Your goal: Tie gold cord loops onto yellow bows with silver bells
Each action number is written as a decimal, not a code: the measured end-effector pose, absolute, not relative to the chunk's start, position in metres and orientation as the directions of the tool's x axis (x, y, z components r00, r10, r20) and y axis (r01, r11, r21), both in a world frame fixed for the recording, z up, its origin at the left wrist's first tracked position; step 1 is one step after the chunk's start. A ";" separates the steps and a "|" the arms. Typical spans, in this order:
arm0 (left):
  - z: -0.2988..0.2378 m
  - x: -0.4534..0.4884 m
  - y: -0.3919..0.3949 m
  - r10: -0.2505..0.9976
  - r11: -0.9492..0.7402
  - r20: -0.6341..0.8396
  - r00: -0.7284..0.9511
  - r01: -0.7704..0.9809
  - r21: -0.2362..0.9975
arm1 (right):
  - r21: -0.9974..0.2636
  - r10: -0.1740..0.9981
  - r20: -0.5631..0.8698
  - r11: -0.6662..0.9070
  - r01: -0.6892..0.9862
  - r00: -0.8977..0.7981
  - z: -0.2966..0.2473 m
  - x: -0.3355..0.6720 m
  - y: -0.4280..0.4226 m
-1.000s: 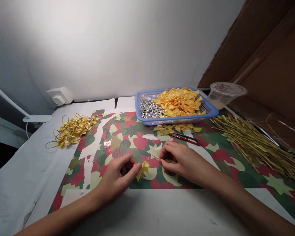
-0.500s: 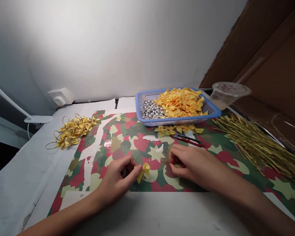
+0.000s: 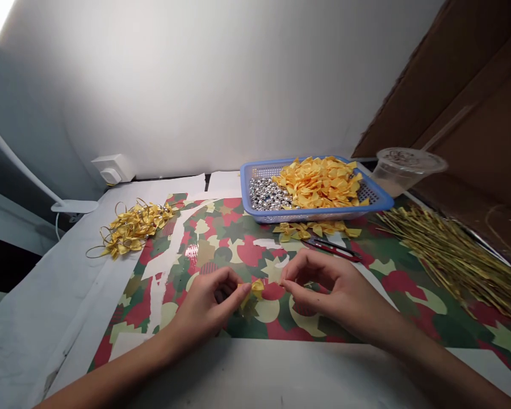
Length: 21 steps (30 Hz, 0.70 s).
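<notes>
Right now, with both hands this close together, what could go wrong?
The small yellow satin bow, pinched at the left hand's fingertips, might slip onto the busy patterned mat, where it could be harder to spot. The right hand could also catch the red-handled snips lying just beyond it.

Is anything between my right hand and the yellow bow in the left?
Nothing visible: only a small gap over the camouflage-print mat separates the right hand from the yellow ribbon bow pinched in the left hand.
</notes>
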<state>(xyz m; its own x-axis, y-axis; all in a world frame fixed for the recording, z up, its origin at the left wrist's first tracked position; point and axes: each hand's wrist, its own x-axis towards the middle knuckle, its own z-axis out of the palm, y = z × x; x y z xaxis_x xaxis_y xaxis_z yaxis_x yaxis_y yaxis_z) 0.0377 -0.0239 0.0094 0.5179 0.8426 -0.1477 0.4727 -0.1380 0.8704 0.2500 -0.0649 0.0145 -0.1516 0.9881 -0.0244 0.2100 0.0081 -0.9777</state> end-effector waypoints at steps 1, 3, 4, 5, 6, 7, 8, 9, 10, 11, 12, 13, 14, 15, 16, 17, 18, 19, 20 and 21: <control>0.009 0.038 -0.023 0.839 -0.146 -0.153 0.523 0.487 0.861 | -0.981 0.988 -0.039 -0.009 0.195 -0.150 0.013 0.249 -0.065; 0.010 0.038 -0.021 0.837 -0.156 -0.161 0.523 0.510 0.846 | -0.982 0.987 -0.056 -0.027 0.185 -0.151 0.009 0.248 -0.065; 0.011 0.038 -0.021 0.837 -0.158 -0.163 0.522 0.517 0.841 | -0.982 0.986 -0.060 -0.030 0.188 -0.154 0.008 0.248 -0.064; 0.011 0.037 -0.020 0.837 -0.158 -0.166 0.521 0.521 0.839 | -0.980 0.986 -0.061 -0.030 0.195 -0.156 0.007 0.248 -0.064; 0.011 0.037 -0.020 0.836 -0.153 -0.172 0.521 0.524 0.838 | -0.979 0.986 -0.061 -0.029 0.203 -0.156 0.007 0.248 -0.064; 0.012 0.037 -0.019 0.835 -0.146 -0.181 0.520 0.526 0.838 | -0.977 0.986 -0.062 -0.029 0.211 -0.152 0.007 0.248 -0.064; 0.012 0.036 -0.018 0.833 -0.138 -0.189 0.520 0.526 0.839 | -0.975 0.986 -0.066 -0.032 0.218 -0.150 0.007 0.248 -0.063; 0.012 0.035 -0.018 0.832 -0.131 -0.194 0.520 0.524 0.841 | -0.974 0.987 -0.072 -0.038 0.223 -0.146 0.008 0.248 -0.063; 0.012 0.035 -0.017 0.831 -0.126 -0.197 0.521 0.521 0.844 | -0.974 0.987 -0.078 -0.045 0.222 -0.141 0.008 0.248 -0.063; 0.011 0.034 -0.017 0.830 -0.125 -0.197 0.522 0.519 0.846 | -0.974 0.986 -0.085 -0.052 0.219 -0.142 0.008 0.248 -0.063; 0.011 0.034 -0.016 0.830 -0.126 -0.195 0.522 0.517 0.847 | -0.975 0.986 -0.088 -0.056 0.217 -0.144 0.009 0.248 -0.063; 0.011 0.034 -0.016 0.832 -0.127 -0.193 0.521 0.517 0.846 | -0.974 0.985 -0.084 -0.050 0.220 -0.149 0.009 0.248 -0.063; 0.011 0.034 -0.015 0.832 -0.126 -0.195 0.519 0.520 0.845 | -0.973 0.986 -0.070 -0.034 0.228 -0.154 0.009 0.248 -0.064; 0.010 0.034 -0.015 0.833 -0.124 -0.197 0.517 0.522 0.844 | -0.972 0.986 -0.046 -0.008 0.236 -0.157 0.010 0.247 -0.064; 0.011 0.034 -0.015 0.833 -0.125 -0.197 0.518 0.522 0.844 | -0.971 0.988 -0.017 0.021 0.237 -0.155 0.010 0.246 -0.065; 0.011 0.035 -0.015 0.832 -0.128 -0.193 0.520 0.519 0.845 | -0.972 0.990 0.012 0.044 0.229 -0.142 0.010 0.245 -0.066; 0.011 0.035 -0.015 0.832 -0.133 -0.186 0.522 0.514 0.848 | -0.976 0.993 0.038 0.061 0.210 -0.113 0.011 0.245 -0.067; 0.012 0.036 -0.015 0.832 -0.138 -0.179 0.524 0.508 0.850 | -0.978 0.996 0.067 0.078 0.191 -0.065 0.011 0.244 -0.068; 0.012 0.037 -0.015 0.833 -0.142 -0.171 0.525 0.503 0.852 | -0.979 0.995 0.096 0.095 0.181 -0.002 0.012 0.244 -0.068; 0.012 0.037 -0.016 0.835 -0.145 -0.165 0.525 0.499 0.855 | -0.976 0.988 0.135 0.120 0.182 0.070 0.013 0.244 -0.068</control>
